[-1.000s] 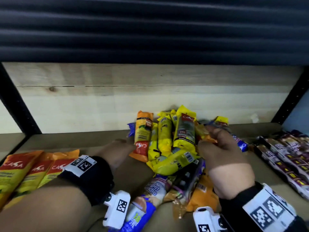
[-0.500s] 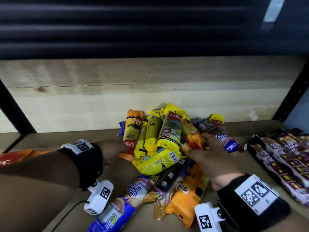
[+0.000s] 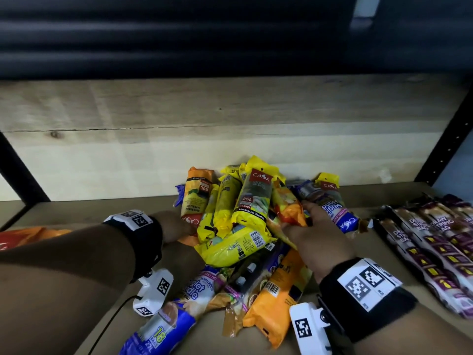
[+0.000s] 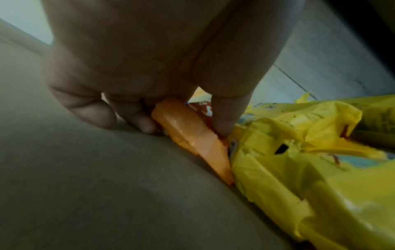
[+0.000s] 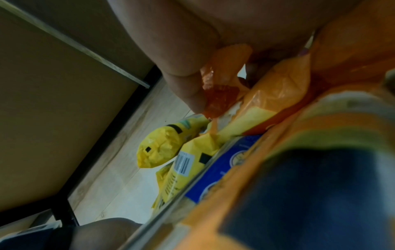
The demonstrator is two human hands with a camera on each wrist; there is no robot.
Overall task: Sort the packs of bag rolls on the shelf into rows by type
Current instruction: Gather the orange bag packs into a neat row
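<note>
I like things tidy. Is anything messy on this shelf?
Yes. The packs in the middle lie in a jumbled pile, yellow, orange and blue mixed and crossing each other. The purple packs on the right lie neatly side by side. Both hands are gripping orange packs from the pile.

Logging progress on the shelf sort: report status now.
Left hand pinches orange pack at pile's left edge. Right hand grips another orange pack. Yellow packs heaped between, partly overlapping both.

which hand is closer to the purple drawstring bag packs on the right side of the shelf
Right. The right hand grips an orange pack just left of the drawstring bag packs; the left hand is across the pile.
</note>
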